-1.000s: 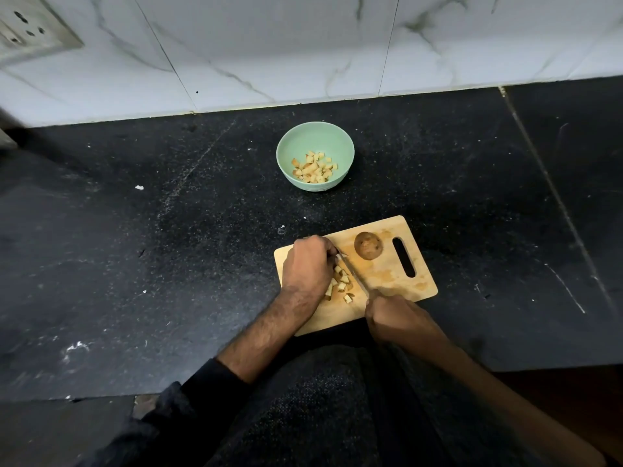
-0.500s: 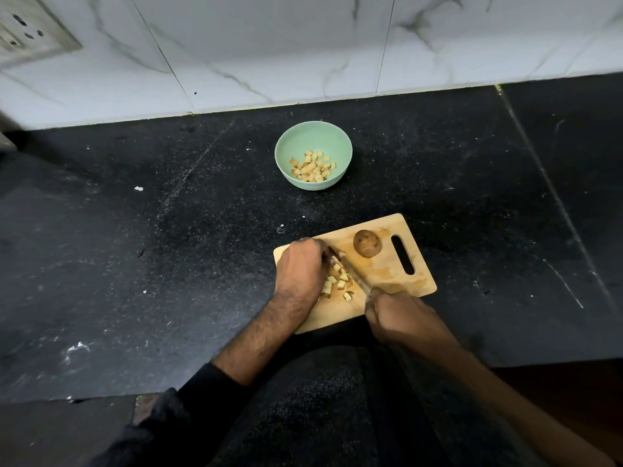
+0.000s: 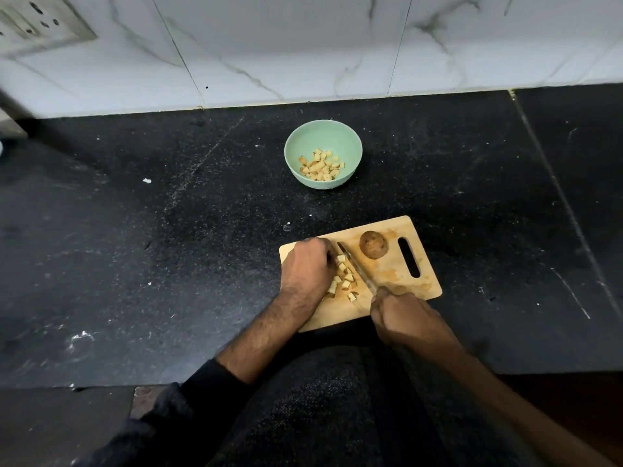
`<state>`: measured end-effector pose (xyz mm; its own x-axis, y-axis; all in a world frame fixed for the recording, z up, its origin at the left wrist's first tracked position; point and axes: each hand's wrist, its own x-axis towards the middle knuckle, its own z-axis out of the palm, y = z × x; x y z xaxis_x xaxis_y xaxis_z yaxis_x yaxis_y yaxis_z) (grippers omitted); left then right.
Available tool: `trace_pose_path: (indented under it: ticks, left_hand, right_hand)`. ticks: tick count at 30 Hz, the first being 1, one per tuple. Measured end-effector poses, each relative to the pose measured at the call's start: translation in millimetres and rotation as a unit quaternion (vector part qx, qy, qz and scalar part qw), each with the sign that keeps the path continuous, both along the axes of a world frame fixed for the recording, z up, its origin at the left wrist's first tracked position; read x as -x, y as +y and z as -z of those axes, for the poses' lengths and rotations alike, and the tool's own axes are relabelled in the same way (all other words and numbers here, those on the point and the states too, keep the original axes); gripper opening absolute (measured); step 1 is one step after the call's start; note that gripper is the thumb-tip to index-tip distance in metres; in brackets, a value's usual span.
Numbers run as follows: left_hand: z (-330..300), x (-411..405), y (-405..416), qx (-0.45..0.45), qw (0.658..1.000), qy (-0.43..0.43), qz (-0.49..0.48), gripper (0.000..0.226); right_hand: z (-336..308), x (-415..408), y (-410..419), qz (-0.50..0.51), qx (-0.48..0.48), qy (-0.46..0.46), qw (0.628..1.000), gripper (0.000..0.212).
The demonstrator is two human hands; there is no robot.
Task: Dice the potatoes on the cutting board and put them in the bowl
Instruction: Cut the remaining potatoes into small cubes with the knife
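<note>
A wooden cutting board (image 3: 392, 276) lies on the black counter in front of me. My left hand (image 3: 308, 269) rests on the board's left part, fingers curled down over cut potato; what lies under the palm is hidden. Several diced potato pieces (image 3: 344, 278) lie between that hand and the knife (image 3: 357, 267). My right hand (image 3: 401, 313) grips the knife handle at the board's near edge, with the blade slanting up-left beside the dice. A whole brown potato (image 3: 373, 253) sits beside the board's handle slot. Beyond the board, the green bowl (image 3: 323, 134) holds several potato dice (image 3: 322, 166).
The black stone counter (image 3: 168, 247) stretches wide to the left and right of the board. A white marble-tiled wall (image 3: 303, 45) rises behind the bowl, with a socket plate (image 3: 37, 25) at top left. Small white crumbs (image 3: 147, 180) dot the counter.
My left hand has shifted slightly left and toward me along the dice, and the blade has stayed close beside them. The bowl and whole potato have not moved.
</note>
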<state>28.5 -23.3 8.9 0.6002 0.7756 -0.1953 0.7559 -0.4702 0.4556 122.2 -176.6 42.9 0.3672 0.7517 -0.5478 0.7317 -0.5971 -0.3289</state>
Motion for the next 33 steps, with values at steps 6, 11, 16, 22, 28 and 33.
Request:
trace_pose_path:
  ticks: [6,11,16,22,28,33]
  left_hand:
    - [-1,-4,-3,-0.012,1.000,0.004,-0.003,0.012]
    - [4,-4,-2,-0.023,1.000,-0.017,0.009,0.014]
    - [2,-3,-1,-0.051,0.998,-0.008,0.041,0.018]
    - [5,12,32,0.010,0.988,0.012,0.152,0.025]
    - [0,20,44,0.074,0.991,-0.083,0.071,0.031]
    - [4,28,52,0.094,0.989,-0.116,0.020,0.015]
  right_hand:
    - [-1,0,2,-0.022,0.017,0.012,1.000,0.029]
    - [-7,1,7,-0.019,0.045,0.014,0.999,0.027]
    - [-16,-4,0,-0.033,0.095,0.004,0.995,0.029]
    - [-18,-7,-11,0.029,0.010,-0.021,0.999,0.022]
    - [-10,-6,-7,0.009,0.014,-0.027,1.000,0.031]
    - [-17,-6,-10,-0.048,0.010,-0.036,0.998,0.028]
